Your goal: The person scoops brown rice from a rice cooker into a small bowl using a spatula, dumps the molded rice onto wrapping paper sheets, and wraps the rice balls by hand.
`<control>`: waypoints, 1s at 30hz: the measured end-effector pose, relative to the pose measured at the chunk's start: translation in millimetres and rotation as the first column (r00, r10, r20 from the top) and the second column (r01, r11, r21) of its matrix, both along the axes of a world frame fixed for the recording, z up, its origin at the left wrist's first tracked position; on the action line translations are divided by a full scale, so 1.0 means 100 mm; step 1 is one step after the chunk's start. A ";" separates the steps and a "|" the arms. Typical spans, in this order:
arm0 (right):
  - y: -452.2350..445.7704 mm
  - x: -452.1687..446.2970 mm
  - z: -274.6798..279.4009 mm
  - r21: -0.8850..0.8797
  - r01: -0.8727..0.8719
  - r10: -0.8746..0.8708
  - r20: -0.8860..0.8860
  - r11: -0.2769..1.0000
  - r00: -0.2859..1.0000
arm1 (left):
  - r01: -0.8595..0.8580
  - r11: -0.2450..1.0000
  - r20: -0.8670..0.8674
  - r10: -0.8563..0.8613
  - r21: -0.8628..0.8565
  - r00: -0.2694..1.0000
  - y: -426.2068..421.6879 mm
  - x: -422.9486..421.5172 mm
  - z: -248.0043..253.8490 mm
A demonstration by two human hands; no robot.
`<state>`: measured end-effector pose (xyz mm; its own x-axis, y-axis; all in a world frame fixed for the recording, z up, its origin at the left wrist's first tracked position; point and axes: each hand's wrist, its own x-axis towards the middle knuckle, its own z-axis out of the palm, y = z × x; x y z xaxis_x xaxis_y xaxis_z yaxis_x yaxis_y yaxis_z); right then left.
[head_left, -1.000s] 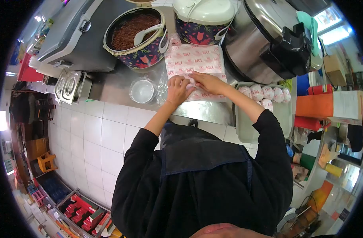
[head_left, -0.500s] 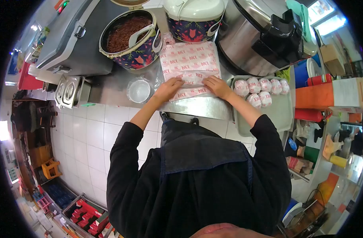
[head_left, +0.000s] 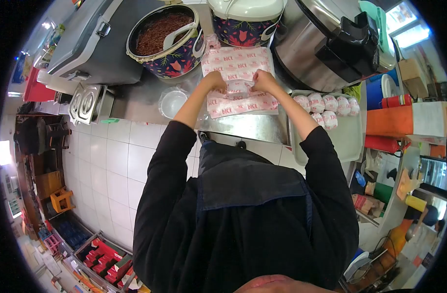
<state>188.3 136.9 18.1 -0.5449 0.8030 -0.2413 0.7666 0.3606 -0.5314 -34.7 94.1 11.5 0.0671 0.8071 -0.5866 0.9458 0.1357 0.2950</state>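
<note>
Several sheets of white wrapping paper (head_left: 239, 57) with red print lie on the steel table in front of me. Across them runs a short roll of the same paper (head_left: 239, 89), its contents hidden. My left hand (head_left: 214, 81) is closed on the roll's left end, fingers curled in. At the opposite end, my right hand (head_left: 264, 81) pinches the paper. Another printed sheet (head_left: 243, 106) spreads below the roll towards the table's front edge. To the right, several paper-wrapped bundles (head_left: 329, 104) with twisted-in ends sit on a pale green tray (head_left: 328, 146).
An open flowered pot (head_left: 177, 66) of dark reddish rice holds a white paddle (head_left: 177, 35). Beside it stand a lidded flowered pot (head_left: 243, 33) and a large steel cooker (head_left: 306, 44). A bowl (head_left: 172, 103), grey cool box (head_left: 82, 49) and metal pans (head_left: 87, 103) are on the left.
My hands have gone from lying flat beside the folded paper to gripping its two ends, slightly farther from me. The paper is now gathered into a shorter, narrower roll.
</note>
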 end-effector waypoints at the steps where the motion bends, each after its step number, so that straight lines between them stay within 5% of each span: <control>1: 0.01 -0.04 0.06 0.039 -0.037 0.033 0.093 0.999 0.995 | 0.000 1.000 0.001 0.000 0.001 1.000 0.03 0.08 0.06; 3: -0.01 -0.04 0.11 0.076 -0.074 0.059 0.187 0.994 0.981 | 0.080 0.993 -0.133 -0.091 -0.084 0.987 0.10 0.19 0.23; 4: -0.04 -0.01 0.08 0.230 -0.142 0.105 0.163 0.963 0.981 | 0.083 0.993 -0.133 -0.093 -0.083 0.987 0.04 0.21 0.31; 6: -0.04 0.05 0.04 0.382 -0.196 0.149 0.148 0.903 0.978 | 0.199 0.891 -0.273 -0.089 0.407 0.958 -0.18 0.26 0.41; 7: -0.02 0.09 0.04 0.223 -0.222 0.218 0.045 0.949 0.975 | 0.204 0.889 -0.274 -0.093 0.410 0.957 -0.20 0.18 0.32; 9: -0.04 0.14 0.04 0.061 -0.259 0.263 -0.071 0.964 0.962 | 0.142 0.771 0.146 -0.291 0.621 0.945 -0.30 0.00 0.15; 10: -0.16 0.18 0.03 0.084 -0.179 0.195 -0.252 0.980 0.948 | 0.145 0.771 0.145 -0.295 0.620 0.944 -0.42 0.03 0.17; 12: -0.38 0.22 0.01 0.085 -0.091 0.119 -0.428 0.992 0.896 | -0.274 0.691 0.493 -0.136 0.669 0.859 -0.80 0.10 0.17; 14: -0.58 0.17 0.03 0.306 0.067 0.093 -0.480 0.950 0.872 | -0.260 0.620 0.441 -0.155 0.740 0.884 -0.99 0.16 0.14; 17: -0.74 0.09 -0.06 0.289 0.241 -0.015 -0.610 0.926 0.792 | -0.218 0.489 0.340 -0.174 0.844 0.924 -1.07 0.20 0.02; 21: -0.79 0.19 -0.17 0.515 0.077 0.189 -0.444 0.854 0.876 | -0.079 0.359 0.165 -0.213 0.930 0.963 -1.12 0.20 -0.11; 23: -0.82 0.26 -0.21 0.699 -0.076 0.425 -0.341 0.711 0.838 | -0.054 0.328 0.142 -0.250 0.943 0.958 -1.15 0.22 -0.15; 28: -0.92 0.24 -0.23 0.732 -0.031 0.378 -0.315 0.680 0.870 | -0.028 0.270 0.095 -0.237 0.962 0.967 -1.18 0.32 -0.16; 30: -0.95 0.19 -0.22 0.715 0.005 0.353 -0.351 0.699 0.867 | -0.132 0.307 0.212 -0.244 0.943 0.946 -1.23 0.35 -0.15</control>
<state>207.1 41.7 -3.6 -0.5887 0.5194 0.6193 0.4022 0.8529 -0.3330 -0.2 -29.1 -3.5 0.1297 0.7711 0.6234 0.7903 -0.4601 0.4046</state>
